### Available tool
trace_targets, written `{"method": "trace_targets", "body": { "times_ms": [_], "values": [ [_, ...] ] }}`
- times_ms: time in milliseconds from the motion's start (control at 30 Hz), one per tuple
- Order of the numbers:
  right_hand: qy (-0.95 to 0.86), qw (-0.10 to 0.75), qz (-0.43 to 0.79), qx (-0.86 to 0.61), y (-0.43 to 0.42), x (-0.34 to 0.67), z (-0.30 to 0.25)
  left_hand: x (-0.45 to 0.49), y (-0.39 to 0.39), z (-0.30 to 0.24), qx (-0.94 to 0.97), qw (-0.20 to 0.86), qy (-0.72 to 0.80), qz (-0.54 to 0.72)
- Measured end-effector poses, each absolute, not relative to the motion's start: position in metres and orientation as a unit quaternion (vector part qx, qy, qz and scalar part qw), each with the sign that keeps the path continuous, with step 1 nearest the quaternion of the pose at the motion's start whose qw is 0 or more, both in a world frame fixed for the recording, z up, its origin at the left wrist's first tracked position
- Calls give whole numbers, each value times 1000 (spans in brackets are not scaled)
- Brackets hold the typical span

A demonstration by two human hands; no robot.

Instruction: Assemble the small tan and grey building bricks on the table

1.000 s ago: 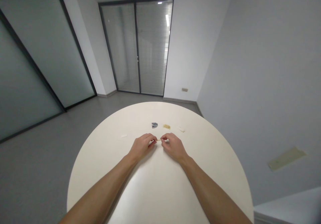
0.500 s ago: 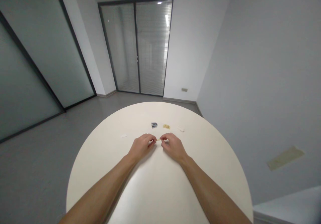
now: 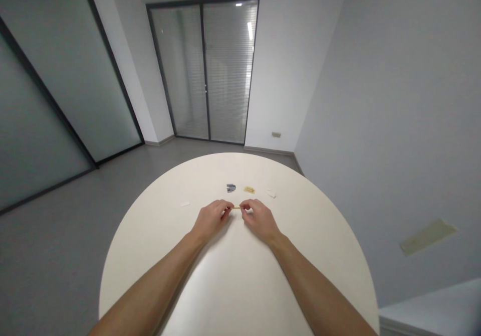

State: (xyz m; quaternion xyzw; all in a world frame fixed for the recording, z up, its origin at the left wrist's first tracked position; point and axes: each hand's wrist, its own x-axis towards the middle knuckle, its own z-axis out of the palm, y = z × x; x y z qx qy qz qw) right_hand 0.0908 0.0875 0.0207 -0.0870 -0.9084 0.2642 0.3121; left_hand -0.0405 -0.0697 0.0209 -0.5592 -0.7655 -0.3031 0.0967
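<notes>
Between my two hands stretches a small thin yellowish strip (image 3: 236,207), too small to name more exactly. The fingertips of my left hand (image 3: 213,217) pinch its left end. On its right end the thumb and fingers of my right hand (image 3: 258,217) are closed in a pinch. Just beyond my hands lie a small pile of dark blue and silver pieces (image 3: 231,188), a flat yellow piece (image 3: 249,190) and some small white pieces (image 3: 271,193). To the left of my left hand a single white strip (image 3: 185,204) lies flat.
Everything rests on a round white table (image 3: 240,286). Behind it stands a glass door (image 3: 225,75) with blinds. Frosted glass panels (image 3: 75,65) are on the left, and a grey wall (image 3: 394,125) rises close on the right.
The left fingertips have shifted slightly left and up, and more of the yellowish strip shows between the hands. The right hand is nearly still.
</notes>
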Motion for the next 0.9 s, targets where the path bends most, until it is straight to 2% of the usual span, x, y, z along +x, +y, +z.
{"method": "trace_targets", "body": {
  "times_ms": [900],
  "values": [
    [-919,283,260,-89,90,90,20,-44,-69,15,-550,108,-769,-309]
  ]
}}
